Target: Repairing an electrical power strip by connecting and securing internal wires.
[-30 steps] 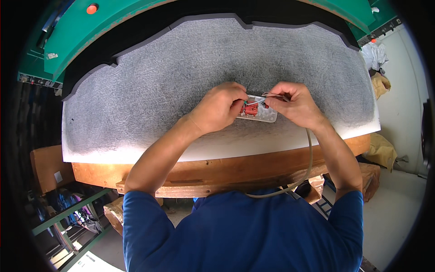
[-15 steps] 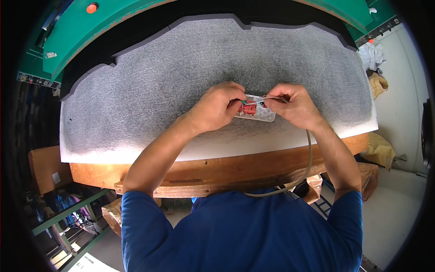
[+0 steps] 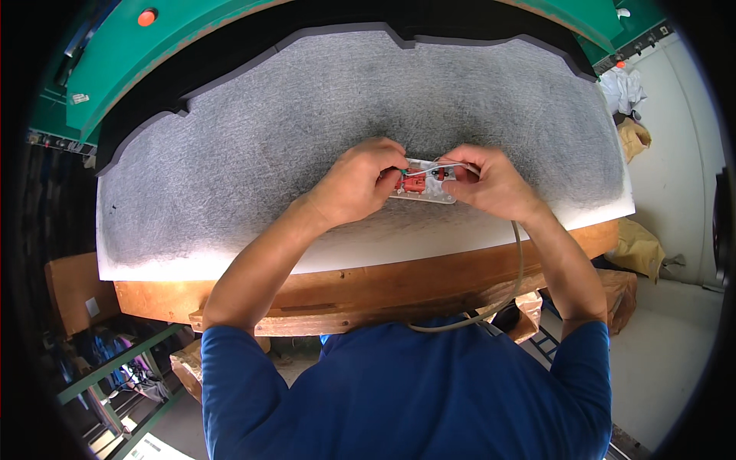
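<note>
Plastic housing, whitish and shallow, is lying open-side up on the grey-streaked sheet, a bit right of centre and toward the near edge. Inside it you can see red parts around the middle, plus a bit of dark hardware further right. Thin pale wires run across the top of it, and there's a tiny green bit at their left end.

Left hand is on the left end of the housing, thumb and forefinger close together right by that green bit. Honestly can't tell if they're pinching it or just steadying the housing. Right hand is at the other end with the wires gripped between thumb and curled fingers. A beige cable comes out below that hand and curves down over the wooden edge toward the blue shirt.

Further out, a black strip borders the far side of the sheet, with a green machine behind it sporting an orange-red button. Off to the right: a white bag and a tan sack.
</note>
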The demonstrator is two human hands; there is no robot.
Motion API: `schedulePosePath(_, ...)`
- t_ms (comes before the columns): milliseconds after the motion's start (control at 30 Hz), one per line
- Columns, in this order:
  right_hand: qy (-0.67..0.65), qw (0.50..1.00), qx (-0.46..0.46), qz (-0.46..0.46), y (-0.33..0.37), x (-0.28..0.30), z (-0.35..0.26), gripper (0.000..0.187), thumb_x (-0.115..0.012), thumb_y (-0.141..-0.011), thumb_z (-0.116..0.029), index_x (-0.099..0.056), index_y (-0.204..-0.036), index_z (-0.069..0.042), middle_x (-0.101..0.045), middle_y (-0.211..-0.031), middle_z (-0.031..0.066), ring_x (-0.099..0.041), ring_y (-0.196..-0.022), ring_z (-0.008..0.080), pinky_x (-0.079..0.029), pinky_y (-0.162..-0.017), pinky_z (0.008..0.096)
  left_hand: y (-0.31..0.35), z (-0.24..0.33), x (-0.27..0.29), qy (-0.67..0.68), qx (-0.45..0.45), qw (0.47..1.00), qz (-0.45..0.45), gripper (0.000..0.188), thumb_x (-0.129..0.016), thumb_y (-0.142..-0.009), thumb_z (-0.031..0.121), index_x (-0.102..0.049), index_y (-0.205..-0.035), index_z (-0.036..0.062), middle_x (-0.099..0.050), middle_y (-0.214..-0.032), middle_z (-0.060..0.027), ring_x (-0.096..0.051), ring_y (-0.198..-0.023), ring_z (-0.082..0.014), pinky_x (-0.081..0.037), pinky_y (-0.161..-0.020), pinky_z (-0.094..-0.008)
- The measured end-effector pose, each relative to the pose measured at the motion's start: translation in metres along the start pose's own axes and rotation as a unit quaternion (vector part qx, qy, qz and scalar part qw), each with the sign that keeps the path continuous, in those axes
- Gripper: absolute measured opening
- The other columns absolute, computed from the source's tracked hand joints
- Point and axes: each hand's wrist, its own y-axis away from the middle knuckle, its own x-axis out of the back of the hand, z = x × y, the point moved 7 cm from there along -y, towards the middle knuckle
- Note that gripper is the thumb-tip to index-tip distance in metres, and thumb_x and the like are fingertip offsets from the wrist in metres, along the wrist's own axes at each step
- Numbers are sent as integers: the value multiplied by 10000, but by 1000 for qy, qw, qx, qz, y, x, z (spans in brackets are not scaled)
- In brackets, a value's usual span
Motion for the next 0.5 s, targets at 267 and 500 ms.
schedulePosePath(267,12,1000,-25,4,-3,1,8,170,-736,-837,-10,-691,-999,-39,-508,-752,-84,-429,-703,15,-377,-601,193,0,-1,0,6,10,1000,-5,181,-638,-823,-80,-666,-988,-13,-659,-1073,-173,-675,-792,-297,-538,-669,-345)
schedulePosePath(500,-30,999,-16,-18,-4,7,7,210,-657,-870,38,-674,-1077,6,-662,-919,-1,-588,-856,60,-487,-762,221,0,-3,-1,10,18,1000,-3,182,-639,-823,-84,-669,-990,-18,-657,-1075,-166,-668,-776,-277,-531,-657,-339)
